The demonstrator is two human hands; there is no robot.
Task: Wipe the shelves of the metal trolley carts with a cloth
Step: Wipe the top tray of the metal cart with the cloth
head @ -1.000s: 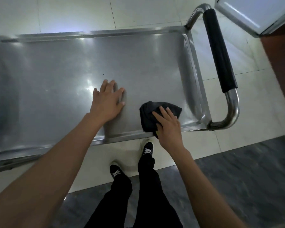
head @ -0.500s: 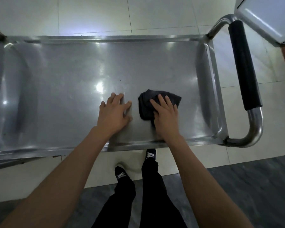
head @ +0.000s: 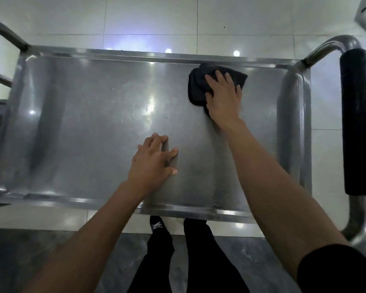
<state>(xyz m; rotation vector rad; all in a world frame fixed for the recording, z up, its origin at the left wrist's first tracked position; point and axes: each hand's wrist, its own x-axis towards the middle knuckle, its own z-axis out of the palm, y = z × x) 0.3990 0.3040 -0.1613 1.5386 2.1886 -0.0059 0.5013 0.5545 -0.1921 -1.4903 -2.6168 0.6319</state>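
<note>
cloth [head: 195,85] moved to far edge — right hand [head: 223,98] pressing

Top shelf [head: 93,123] of trolley: silver-grey metal, shiny, white light glints, faint dull smears. Cloth [head: 195,87]: dark charcoal, near black, plain, no print. Handle grip [head: 356,123]: matt black over silver tube. Floor tiles [head: 148,15]: pale off-white, thin grey grout lines; bluish-white glare patch just beyond far rim. Nearer floor strip [head: 40,250]: dark grey, marbled with lighter veins. Trousers [head: 199,261]: black. Shoe [head: 157,224]: black with white mark. Sleeve [head: 336,269] on right arm: black.
</note>
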